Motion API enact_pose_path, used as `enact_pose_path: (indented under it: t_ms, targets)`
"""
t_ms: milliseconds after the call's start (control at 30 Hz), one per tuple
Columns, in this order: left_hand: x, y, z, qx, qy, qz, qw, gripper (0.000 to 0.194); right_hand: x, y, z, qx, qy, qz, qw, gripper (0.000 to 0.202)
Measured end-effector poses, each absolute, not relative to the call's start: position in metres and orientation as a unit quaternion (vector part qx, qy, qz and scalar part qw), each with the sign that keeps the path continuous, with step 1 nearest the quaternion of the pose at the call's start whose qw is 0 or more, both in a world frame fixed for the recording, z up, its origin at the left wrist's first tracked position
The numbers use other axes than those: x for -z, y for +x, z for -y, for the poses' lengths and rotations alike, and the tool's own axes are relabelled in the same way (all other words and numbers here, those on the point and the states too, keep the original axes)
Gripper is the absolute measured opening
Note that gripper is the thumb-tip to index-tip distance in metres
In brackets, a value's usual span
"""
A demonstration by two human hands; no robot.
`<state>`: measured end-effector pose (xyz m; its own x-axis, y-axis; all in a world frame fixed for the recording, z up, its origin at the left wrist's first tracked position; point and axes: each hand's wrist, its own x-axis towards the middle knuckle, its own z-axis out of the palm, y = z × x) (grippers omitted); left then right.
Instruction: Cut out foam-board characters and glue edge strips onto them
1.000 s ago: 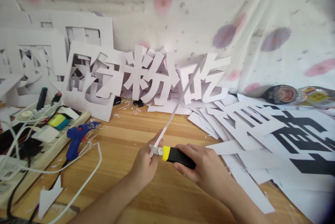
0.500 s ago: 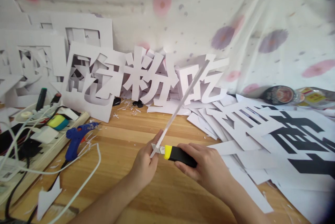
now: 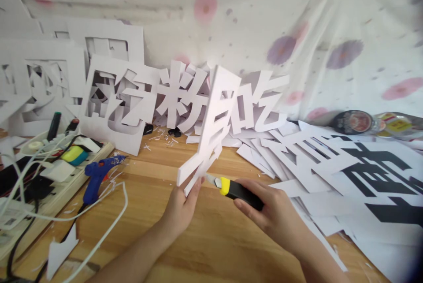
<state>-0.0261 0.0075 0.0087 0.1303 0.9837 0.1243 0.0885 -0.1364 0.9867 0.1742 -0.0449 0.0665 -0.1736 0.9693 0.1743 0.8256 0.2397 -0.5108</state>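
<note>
My left hand (image 3: pixel 181 210) pinches the lower end of a white foam board cutout (image 3: pixel 211 120), which stands up tilted above the table with its openwork face partly turned to view. In my right hand (image 3: pixel 272 210) is a utility knife (image 3: pixel 243 192) with a black handle and a yellow collar. Its bare blade points left, just right of the cutout's lower end and close to my left fingertips; whether it touches cannot be made out. Behind the cutout, white cut-out characters (image 3: pixel 176 98) lean near the patterned curtain (image 3: pixel 244 23).
A blue glue gun (image 3: pixel 95 181) lies on the wooden table (image 3: pixel 158 164), beside a wooden tray (image 3: pixel 29 230) with cables and markers. White sheets and offcuts (image 3: pixel 317 199) cover the right side, near a bottle (image 3: pixel 357 121). Pierced boards (image 3: pixel 145 84) stand at the left back.
The cutout has turned from edge-on to show its face, and its top has swung left. The knife has moved right, away from the cutout's lower end.
</note>
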Motion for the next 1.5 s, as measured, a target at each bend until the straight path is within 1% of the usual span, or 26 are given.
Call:
enact_pose_path:
  t_ms: [100,200,300,367,500,633,833,1067,1300,1400,1500]
  targets:
    - [-0.015,-0.026,-0.009,-0.474,0.524,-0.428,0.564,0.036,-0.061,0.190,0.040,-0.125,-0.651,0.705,0.251,0.034]
    - [-0.021,-0.027,-0.011,-0.489,0.467,-0.407,0.615,0.039,-0.049,0.210,0.030,-0.074,-0.759,0.598,0.246,0.045]
    - [-0.023,-0.030,-0.014,-0.507,0.449,-0.375,0.632,0.045,-0.033,0.228,0.018,-0.047,-0.831,0.515,0.206,0.049]
    - [-0.023,-0.032,-0.016,-0.515,0.444,-0.367,0.635,0.051,-0.021,0.237,0.012,-0.046,-0.847,0.505,0.161,0.048]
    - [-0.023,-0.035,-0.018,-0.511,0.440,-0.374,0.637,0.057,0.003,0.248,0.006,-0.048,-0.838,0.533,0.108,0.041]
    - [-0.024,-0.035,-0.018,-0.509,0.421,-0.398,0.636,0.053,0.014,0.253,0.006,-0.059,-0.835,0.539,0.089,0.041]
    - [-0.020,-0.036,-0.019,-0.503,0.424,-0.407,0.634,0.046,0.012,0.253,0.006,-0.062,-0.842,0.531,0.070,0.041]
    - [-0.018,-0.037,-0.021,-0.520,0.384,-0.440,0.623,0.049,0.014,0.254,0.006,-0.068,-0.846,0.527,0.042,0.036]
    - [-0.022,-0.041,-0.026,-0.524,0.395,-0.458,0.600,0.042,0.015,0.248,0.008,-0.031,-0.836,0.547,0.032,0.035]
    - [-0.027,-0.047,-0.031,-0.532,0.402,-0.459,0.587,0.038,0.012,0.246,0.010,-0.024,-0.827,0.561,0.029,0.032]
    - [-0.032,-0.053,-0.037,-0.539,0.405,-0.469,0.571,0.039,0.008,0.244,0.011,-0.020,-0.823,0.568,0.026,0.027]
